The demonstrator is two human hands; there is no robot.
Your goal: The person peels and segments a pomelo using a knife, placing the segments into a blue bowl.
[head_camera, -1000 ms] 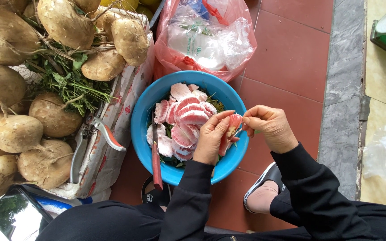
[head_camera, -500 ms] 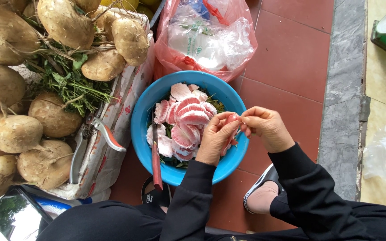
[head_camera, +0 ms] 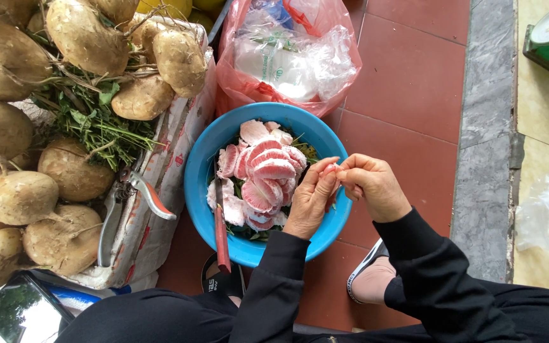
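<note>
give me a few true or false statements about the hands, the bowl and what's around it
1. Both hands, the left hand and the right hand, pinch one pink pomelo segment above the blue bowl. True.
2. The bowl is empty. False: it holds peeled pink pomelo segments on green scraps.
3. A red-handled knife rests across the bowl's near rim. True.
4. The jicama roots lie to the right of the bowl. False: they are piled to its left.
5. A pink plastic bag sits beyond the bowl. True.
</note>
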